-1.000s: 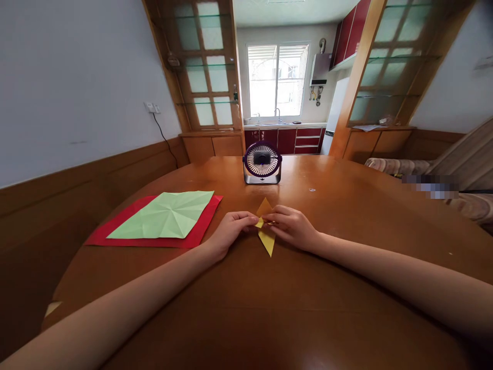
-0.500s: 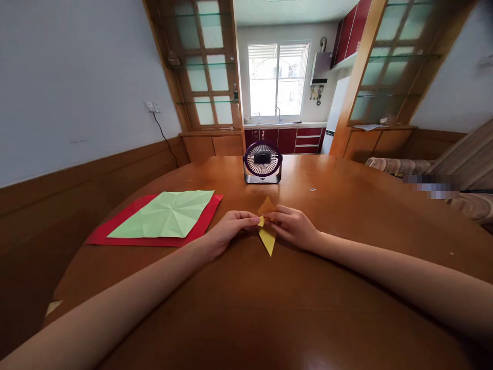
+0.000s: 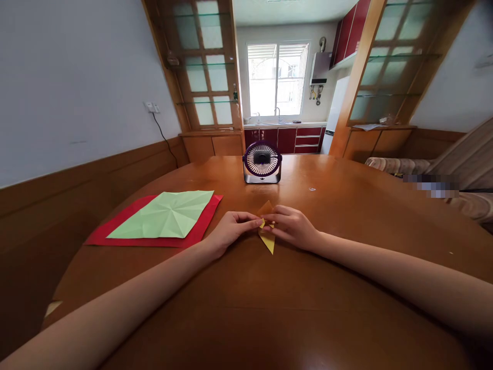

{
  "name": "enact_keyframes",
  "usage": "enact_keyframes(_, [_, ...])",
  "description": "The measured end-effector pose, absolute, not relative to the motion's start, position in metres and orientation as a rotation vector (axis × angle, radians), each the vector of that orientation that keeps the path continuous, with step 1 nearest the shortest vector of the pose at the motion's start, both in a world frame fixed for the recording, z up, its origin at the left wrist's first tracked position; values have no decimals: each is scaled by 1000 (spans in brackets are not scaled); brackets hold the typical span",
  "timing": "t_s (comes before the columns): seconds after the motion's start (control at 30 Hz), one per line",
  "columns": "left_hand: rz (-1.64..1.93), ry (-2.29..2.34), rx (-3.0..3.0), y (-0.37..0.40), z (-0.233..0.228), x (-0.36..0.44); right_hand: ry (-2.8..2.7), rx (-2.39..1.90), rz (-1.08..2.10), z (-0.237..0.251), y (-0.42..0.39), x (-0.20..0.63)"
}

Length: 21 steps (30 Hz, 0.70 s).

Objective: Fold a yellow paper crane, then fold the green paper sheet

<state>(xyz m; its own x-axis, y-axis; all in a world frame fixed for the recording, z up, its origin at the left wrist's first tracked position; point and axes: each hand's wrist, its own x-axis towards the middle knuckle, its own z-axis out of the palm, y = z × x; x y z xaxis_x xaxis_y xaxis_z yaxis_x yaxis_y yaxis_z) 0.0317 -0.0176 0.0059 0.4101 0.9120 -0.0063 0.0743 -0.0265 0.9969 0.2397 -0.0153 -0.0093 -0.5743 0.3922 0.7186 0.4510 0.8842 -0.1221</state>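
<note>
A folded piece of yellow origami paper (image 3: 268,242) is held just above the table, its pointed ends reaching toward the fan and toward me. My left hand (image 3: 235,230) pinches its left side between thumb and fingers. On the other side my right hand (image 3: 293,227) grips the paper, fingers bent around its middle. The fingers hide the centre of the folds. Left of my hands, a creased light green sheet (image 3: 165,216) lies on top of a red sheet (image 3: 210,216).
A small purple desk fan (image 3: 262,160) stands beyond my hands on the brown wooden table (image 3: 292,303). A small clear bit (image 3: 312,189) lies right of the fan. A striped sofa (image 3: 404,166) is at the far right.
The yellow paper has tilted slightly, its near tip shifting a little right. My left fingers have moved slightly right, closer to my right hand.
</note>
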Motion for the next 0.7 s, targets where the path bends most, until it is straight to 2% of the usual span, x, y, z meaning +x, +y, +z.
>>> enact_keyframes(0.7, [778, 861, 1387, -11, 8, 25, -2230, -592, -119, -13, -14, 240])
